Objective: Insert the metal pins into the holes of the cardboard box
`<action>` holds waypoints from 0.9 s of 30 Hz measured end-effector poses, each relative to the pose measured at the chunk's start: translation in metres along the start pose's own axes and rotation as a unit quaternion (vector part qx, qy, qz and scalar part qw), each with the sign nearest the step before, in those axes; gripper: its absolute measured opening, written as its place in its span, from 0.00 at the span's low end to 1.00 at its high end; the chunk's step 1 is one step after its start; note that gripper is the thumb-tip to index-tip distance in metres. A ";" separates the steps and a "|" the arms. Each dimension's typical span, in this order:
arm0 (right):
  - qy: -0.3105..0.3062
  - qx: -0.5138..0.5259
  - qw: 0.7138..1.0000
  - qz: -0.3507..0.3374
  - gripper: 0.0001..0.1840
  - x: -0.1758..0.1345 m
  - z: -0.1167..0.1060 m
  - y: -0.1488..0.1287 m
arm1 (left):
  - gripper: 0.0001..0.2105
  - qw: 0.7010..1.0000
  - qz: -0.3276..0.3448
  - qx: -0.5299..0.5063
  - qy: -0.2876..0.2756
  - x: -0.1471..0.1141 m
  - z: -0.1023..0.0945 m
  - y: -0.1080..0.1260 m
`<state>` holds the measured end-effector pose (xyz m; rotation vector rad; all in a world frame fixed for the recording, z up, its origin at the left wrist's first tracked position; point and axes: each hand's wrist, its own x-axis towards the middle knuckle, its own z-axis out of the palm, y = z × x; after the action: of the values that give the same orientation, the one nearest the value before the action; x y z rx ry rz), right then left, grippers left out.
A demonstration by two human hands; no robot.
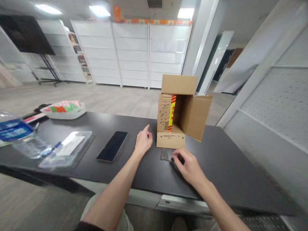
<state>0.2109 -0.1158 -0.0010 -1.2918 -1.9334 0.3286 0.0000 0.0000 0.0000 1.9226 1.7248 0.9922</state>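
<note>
The cardboard box (165, 112) stands on the worktop (216, 173) with its opening toward the person, top flap raised and right flap swung outward. Its lower flap (170, 140) hangs at the front, and a small row of thin metal pins (164, 154) lies just before it, side by side.

The left hand (143, 141) is released, a finger stretched out beside the box. The right hand (189, 164) is curled close to the right of the pins — whether it pinches one, I cannot tell.

Left of the left arm lies a dark phone (112, 146), then a clear plastic case (72, 147). A bottle (16, 130) with a blue label, partly blurred, overlaps the case in view. Behind these sits a white tray (64, 116) of colourful items — all well apart from the box.
</note>
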 end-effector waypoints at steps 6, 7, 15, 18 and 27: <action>0.041 -0.043 0.998 0.017 0.07 0.026 -0.015 0.007 | 0.27 1.000 0.000 -0.007 0.005 0.001 0.001 0.001; 0.050 -0.048 0.997 0.030 0.07 0.033 -0.016 0.011 | 0.27 1.000 -0.001 -0.009 0.006 0.001 0.001 0.001; 0.067 -0.070 0.985 0.146 0.04 0.072 -0.001 0.018 | 0.27 1.000 -0.002 -0.015 0.010 0.003 -0.005 -0.007; 0.075 -0.107 0.978 0.160 0.03 0.075 0.003 0.012 | 0.27 1.000 0.000 -0.017 0.014 0.003 -0.004 -0.010; 0.093 -0.155 0.968 0.173 0.05 0.069 0.010 0.011 | 0.27 1.000 0.004 -0.019 0.016 0.003 -0.006 -0.010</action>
<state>0.1981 -0.0486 0.0168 -1.8049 -1.6399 0.0688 -0.0111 0.0034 -0.0026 1.9029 1.7046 1.0564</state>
